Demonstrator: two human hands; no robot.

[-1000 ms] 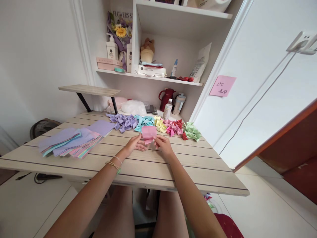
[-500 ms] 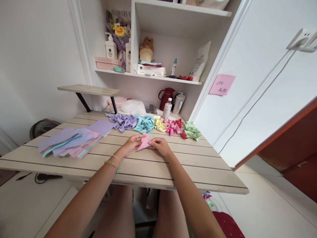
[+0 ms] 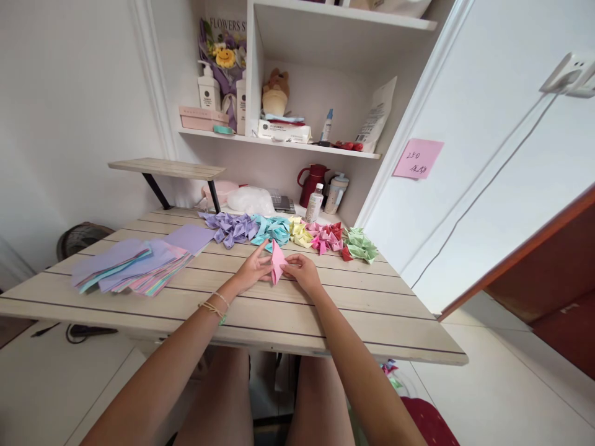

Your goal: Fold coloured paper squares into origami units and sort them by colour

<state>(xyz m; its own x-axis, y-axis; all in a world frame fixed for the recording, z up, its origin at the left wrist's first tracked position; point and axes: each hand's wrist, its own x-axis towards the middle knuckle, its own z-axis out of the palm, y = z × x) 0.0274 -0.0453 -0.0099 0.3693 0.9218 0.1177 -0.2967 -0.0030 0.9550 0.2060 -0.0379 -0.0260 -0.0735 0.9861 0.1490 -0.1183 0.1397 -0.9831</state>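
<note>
A folded piece of pink origami paper [image 3: 277, 262], narrow and pointed at top and bottom, is held up just above the desk between my hands. My left hand [image 3: 251, 271] has its index finger stretched out upward, while its other fingertips close on the paper's left edge. From the right, my right hand [image 3: 301, 272] pinches the same paper between thumb and fingers. Behind it lie piles of folded paper pieces: purple [image 3: 233, 230], blue [image 3: 272, 231], yellow [image 3: 300, 232], pink and red [image 3: 325, 236], and green [image 3: 361, 245].
Fanned stacks of coloured paper sheets [image 3: 134, 263] lie on the desk [image 3: 260, 316] at left, near a small raised shelf [image 3: 167, 168]. At the back stand a clear bottle [image 3: 315, 203], a red jug [image 3: 313, 184] and a tumbler [image 3: 336, 193]. A pink note [image 3: 418, 158] hangs on the wall.
The pink paper has gone from a flat rectangle to a pointed folded shape, turning upright between my hands. My left index finger has stretched away from it.
</note>
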